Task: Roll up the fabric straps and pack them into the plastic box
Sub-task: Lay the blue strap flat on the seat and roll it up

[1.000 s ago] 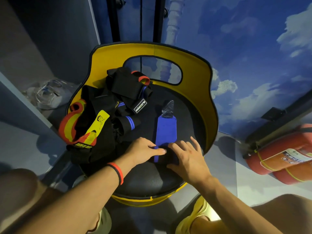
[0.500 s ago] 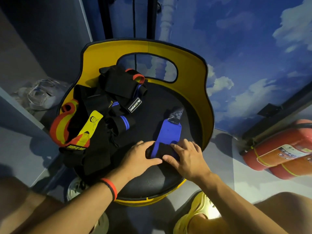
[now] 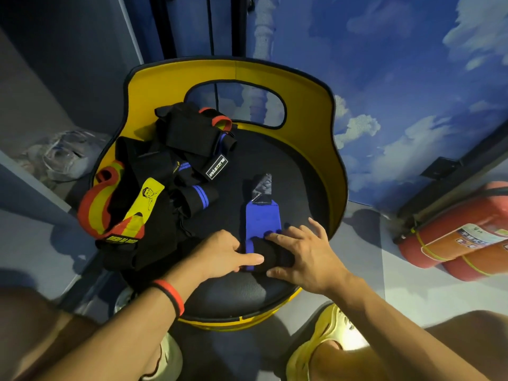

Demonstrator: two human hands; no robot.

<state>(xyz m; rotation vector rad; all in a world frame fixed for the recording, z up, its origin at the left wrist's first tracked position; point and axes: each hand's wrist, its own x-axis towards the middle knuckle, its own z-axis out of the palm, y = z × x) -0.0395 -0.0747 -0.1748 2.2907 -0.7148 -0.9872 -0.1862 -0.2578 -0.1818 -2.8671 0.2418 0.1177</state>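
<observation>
Blue strap [image 3: 262,218] rolled further; L hand [image 3: 222,251], R hand [image 3: 308,257] fingers [image 3: 277,237] grip it; plastic box [image 3: 66,158] contents unclear.

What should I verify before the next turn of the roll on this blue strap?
1. Grip: left hand and right hand both hold the blue strap at its rolled end: ok.
2. Unrolled part lies flat and straight on the seat: ok.
3. Path: strap pile lies left of the rolling line: ok.
4. Roll tightness: cannot tell, hands cover it.
5. Box ready: cannot tell; only a clear plastic thing shows left of the chair.
</observation>
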